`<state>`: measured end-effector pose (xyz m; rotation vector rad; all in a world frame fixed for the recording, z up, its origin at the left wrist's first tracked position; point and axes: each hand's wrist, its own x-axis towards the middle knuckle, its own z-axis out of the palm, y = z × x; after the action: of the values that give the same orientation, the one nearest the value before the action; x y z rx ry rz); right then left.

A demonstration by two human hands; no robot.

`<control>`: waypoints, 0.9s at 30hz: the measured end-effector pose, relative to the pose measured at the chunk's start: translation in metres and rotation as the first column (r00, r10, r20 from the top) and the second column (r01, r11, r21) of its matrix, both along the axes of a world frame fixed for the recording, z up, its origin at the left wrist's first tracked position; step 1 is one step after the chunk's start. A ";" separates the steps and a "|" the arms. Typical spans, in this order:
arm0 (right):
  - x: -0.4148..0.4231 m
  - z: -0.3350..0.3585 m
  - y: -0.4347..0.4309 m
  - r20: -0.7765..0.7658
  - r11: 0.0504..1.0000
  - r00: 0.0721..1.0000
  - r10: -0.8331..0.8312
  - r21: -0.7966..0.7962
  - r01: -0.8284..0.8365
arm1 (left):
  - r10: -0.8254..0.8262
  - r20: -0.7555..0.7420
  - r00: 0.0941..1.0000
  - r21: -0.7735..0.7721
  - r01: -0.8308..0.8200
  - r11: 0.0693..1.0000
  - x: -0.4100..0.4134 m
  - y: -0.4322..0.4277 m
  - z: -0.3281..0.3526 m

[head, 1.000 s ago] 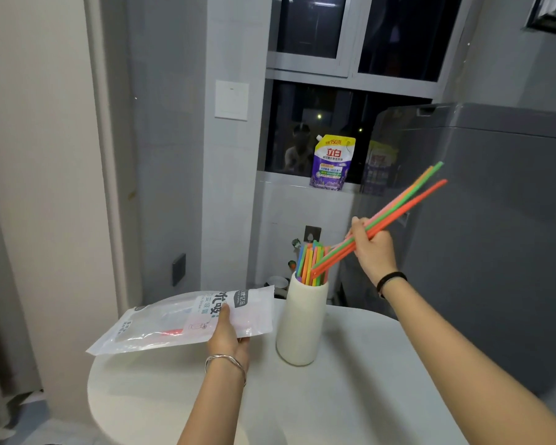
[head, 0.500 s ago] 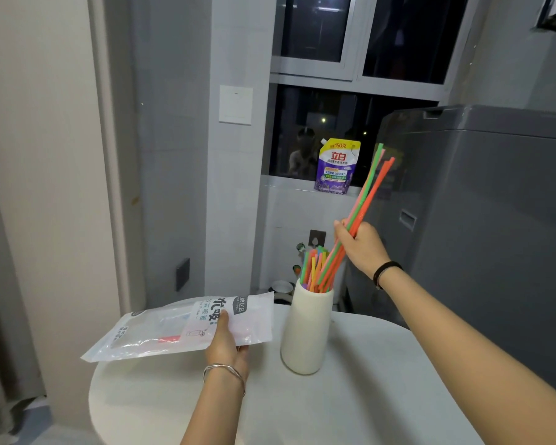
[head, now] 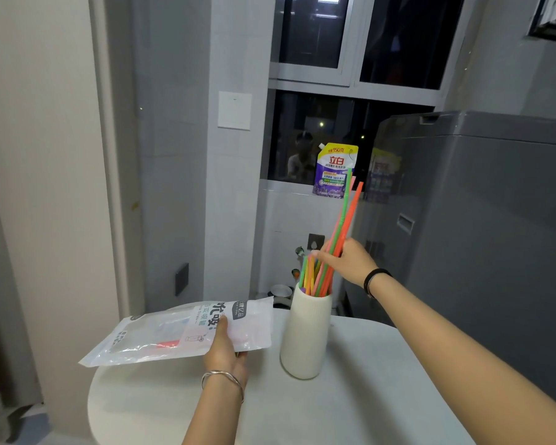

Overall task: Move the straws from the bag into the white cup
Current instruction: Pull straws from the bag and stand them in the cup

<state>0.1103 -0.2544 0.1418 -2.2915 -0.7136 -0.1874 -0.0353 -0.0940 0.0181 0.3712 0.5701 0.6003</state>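
Right hand (head: 350, 263) pinching coloured straws (head: 342, 226) into the white cup (head: 305, 335); left hand (head: 225, 348) gripping the printed bag (head: 180, 332) near the table's (head: 350, 412) far edge; pouch (head: 334, 170) reads "立白", "150克".

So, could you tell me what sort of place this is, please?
Probably a home laundry corner: a grey washing machine, a detergent pouch on the window sill, and a water tap on the wall.

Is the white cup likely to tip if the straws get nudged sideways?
Probably somewhat. The white cup is tall and narrow, and the straws held by the right hand lean well above its rim, giving leverage. It looks thick-walled, perhaps ceramic, so weight may steady it.
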 end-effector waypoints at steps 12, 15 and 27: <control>-0.011 0.011 0.001 0.170 0.995 0.981 -0.094 -0.005 0.097 | -0.005 -0.004 1.000 0.014 0.005 1.000 -0.003 -0.003 0.003; -0.016 0.017 0.002 0.353 0.987 0.929 -0.109 0.152 0.058 | -0.005 0.009 1.000 0.008 0.005 1.000 -0.003 -0.002 0.003; -0.028 -0.027 0.001 0.311 0.947 0.947 0.077 -0.319 0.028 | -0.056 0.015 0.998 0.026 0.056 0.998 -0.011 -0.004 0.010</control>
<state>0.0821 -0.2533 0.1151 -2.5904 -0.9999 -0.4723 -0.0460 -0.0980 0.0278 0.4048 0.5362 0.5566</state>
